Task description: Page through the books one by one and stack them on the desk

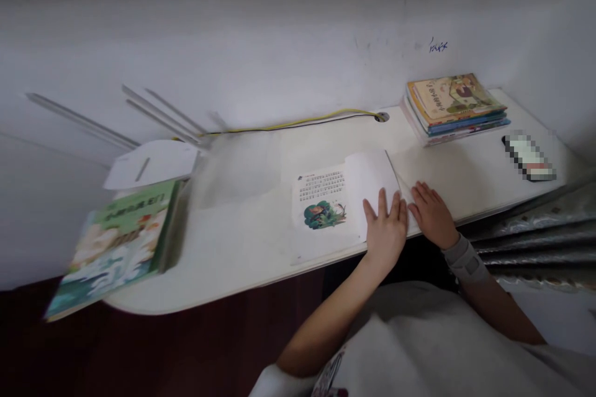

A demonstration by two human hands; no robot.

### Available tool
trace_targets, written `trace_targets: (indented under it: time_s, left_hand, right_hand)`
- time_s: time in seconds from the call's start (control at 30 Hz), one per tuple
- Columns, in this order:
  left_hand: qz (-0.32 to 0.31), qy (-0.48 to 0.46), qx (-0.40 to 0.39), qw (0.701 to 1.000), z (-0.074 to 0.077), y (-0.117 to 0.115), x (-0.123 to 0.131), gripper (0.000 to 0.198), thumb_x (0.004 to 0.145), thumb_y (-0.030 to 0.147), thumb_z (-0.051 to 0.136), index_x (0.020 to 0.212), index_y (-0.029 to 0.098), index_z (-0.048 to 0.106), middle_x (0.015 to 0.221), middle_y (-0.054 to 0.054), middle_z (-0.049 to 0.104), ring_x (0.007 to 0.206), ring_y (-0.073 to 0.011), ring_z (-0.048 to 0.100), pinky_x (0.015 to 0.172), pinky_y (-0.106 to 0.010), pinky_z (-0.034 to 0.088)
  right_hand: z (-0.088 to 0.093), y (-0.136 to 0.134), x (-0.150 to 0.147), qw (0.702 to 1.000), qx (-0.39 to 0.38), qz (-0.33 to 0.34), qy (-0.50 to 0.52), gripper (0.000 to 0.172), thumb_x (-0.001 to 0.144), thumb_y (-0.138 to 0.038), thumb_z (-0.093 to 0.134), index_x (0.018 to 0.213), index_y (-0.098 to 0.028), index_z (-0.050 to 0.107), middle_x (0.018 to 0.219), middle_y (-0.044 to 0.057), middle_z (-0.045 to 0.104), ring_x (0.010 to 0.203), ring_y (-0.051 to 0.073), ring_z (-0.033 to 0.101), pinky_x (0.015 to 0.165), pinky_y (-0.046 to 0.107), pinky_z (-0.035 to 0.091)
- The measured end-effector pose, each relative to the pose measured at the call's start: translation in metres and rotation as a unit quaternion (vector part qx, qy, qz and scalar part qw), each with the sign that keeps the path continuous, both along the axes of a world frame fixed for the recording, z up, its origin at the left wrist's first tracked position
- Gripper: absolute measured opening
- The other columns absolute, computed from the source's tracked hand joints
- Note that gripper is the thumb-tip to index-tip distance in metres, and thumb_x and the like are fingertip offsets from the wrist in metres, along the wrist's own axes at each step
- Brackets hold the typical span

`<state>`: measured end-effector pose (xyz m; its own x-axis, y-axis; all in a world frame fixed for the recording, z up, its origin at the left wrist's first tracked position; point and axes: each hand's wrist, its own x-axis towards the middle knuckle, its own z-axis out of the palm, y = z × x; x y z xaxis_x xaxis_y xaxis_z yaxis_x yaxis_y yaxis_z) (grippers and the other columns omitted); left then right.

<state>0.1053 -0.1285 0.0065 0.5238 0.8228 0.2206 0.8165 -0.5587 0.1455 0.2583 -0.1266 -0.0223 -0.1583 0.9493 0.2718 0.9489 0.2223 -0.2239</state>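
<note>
An open picture book [326, 201] lies flat on the white desk [242, 242], its left page showing text and a green drawing. My left hand [386, 226] rests flat on the blank right page, fingers stretched out and slightly spread. My right hand [432, 214] lies just beside it at the book's right edge, fingers extended and palm down, with a grey band on the wrist. Neither hand holds anything.
A green-covered book [116, 245] overhangs the desk's left end, with a white sheet [153, 164] behind it. A stack of books [454, 108] sits at the back right, a phone [528, 158] to its right. A yellow-black cable [298, 124] runs along the wall.
</note>
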Motion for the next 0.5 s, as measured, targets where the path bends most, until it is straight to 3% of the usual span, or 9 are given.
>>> trace_targets:
  time_s: [0.27, 0.5]
  left_hand:
    - [-0.008, 0.005, -0.037, 0.999, -0.0003, 0.0041, 0.0004, 0.044, 0.092, 0.014, 0.042, 0.134, 0.021, 0.054, 0.146, -0.011, 0.043, 0.14, -0.0402, 0.027, 0.104, -0.076, 0.022]
    - [-0.022, 0.059, -0.043, 0.997, 0.001, 0.0071, 0.0086, 0.046, 0.093, 0.011, 0.035, 0.137, 0.009, 0.048, 0.145, -0.016, 0.042, 0.137, -0.0337, 0.036, 0.109, -0.06, 0.032]
  right_hand:
    - [0.0016, 0.0036, 0.0042, 0.998, -0.007, -0.011, 0.056, 0.045, 0.098, -0.023, 0.026, 0.129, -0.01, 0.057, 0.136, 0.016, 0.055, 0.132, 0.024, 0.045, 0.108, 0.044, 0.037]
    - [-0.0023, 0.0037, 0.007, 0.996, 0.01, -0.002, 0.088, 0.045, 0.097, -0.024, 0.027, 0.126, -0.01, 0.059, 0.133, 0.015, 0.058, 0.132, 0.025, 0.046, 0.107, 0.047, 0.038]
